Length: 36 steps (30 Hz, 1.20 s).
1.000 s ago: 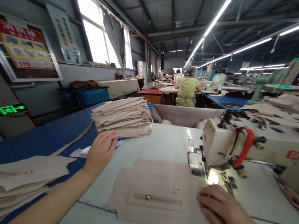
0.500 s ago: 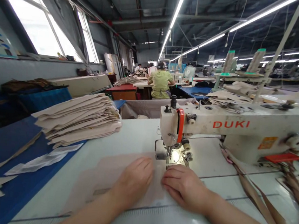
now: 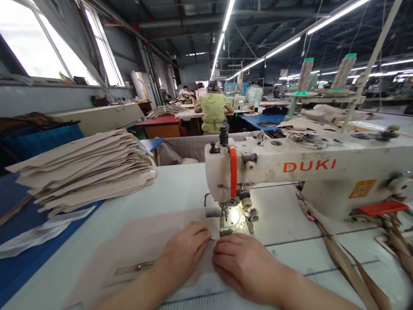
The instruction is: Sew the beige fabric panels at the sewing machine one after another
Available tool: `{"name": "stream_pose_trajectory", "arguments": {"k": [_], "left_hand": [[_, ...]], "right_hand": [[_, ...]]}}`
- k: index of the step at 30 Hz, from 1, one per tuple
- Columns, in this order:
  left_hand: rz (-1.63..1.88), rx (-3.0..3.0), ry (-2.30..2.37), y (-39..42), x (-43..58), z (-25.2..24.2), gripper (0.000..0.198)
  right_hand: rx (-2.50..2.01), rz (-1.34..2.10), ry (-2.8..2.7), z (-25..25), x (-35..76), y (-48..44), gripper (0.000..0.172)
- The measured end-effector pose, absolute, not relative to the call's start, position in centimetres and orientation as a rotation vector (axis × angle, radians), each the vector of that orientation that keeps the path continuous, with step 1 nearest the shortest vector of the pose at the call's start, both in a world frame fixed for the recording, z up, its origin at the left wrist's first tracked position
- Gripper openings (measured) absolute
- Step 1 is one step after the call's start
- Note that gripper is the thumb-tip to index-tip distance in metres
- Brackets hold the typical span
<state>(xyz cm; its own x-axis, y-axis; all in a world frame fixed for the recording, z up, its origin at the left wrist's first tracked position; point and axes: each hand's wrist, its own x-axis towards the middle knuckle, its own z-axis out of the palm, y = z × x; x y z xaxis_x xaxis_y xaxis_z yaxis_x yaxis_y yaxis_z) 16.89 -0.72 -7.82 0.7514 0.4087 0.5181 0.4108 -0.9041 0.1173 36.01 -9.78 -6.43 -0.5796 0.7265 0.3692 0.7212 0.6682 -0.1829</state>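
A pale beige fabric panel (image 3: 125,240) lies flat on the table in front of the sewing machine (image 3: 271,163). A narrow slot with what looks like a zipper (image 3: 134,267) runs across the panel, partly covered by my left forearm. My left hand (image 3: 184,250) rests on the panel, its bent fingers closed at the edge left of the presser foot (image 3: 226,219). Just beside it, my right hand (image 3: 245,263) has its fingers curled together on the same edge, close in front of the needle plate (image 3: 235,217). The fingertips of both hands are partly hidden.
A thick stack of beige fabric pieces (image 3: 84,170) sits to the left on a blue surface (image 3: 55,240), near a white strip (image 3: 34,238). Brown straps (image 3: 348,271) hang over the table at right. Thread cones (image 3: 344,73) stand behind the machine. A person in yellow-green (image 3: 213,109) sits farther back.
The view has shifted a little to the right. My hands have come slightly closer together at the panel edge, and more of the zipper slot shows beside my left forearm.
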Motion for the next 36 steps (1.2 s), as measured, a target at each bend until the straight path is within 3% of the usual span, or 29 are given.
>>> {"name": "stream_pose_trajectory", "arguments": {"k": [14,36], "left_hand": [[-0.425,-2.803,-0.499,0.0,17.1,-7.7,0.035],[-0.786,-2.638,-0.268,0.7,16.7,-8.7,0.046]], "right_hand": [[-1.144,-0.026,-2.533,-6.5,35.9,-9.9,0.018],[-1.071,-0.103,-2.607,-6.9,35.5,-9.4,0.016]]}}
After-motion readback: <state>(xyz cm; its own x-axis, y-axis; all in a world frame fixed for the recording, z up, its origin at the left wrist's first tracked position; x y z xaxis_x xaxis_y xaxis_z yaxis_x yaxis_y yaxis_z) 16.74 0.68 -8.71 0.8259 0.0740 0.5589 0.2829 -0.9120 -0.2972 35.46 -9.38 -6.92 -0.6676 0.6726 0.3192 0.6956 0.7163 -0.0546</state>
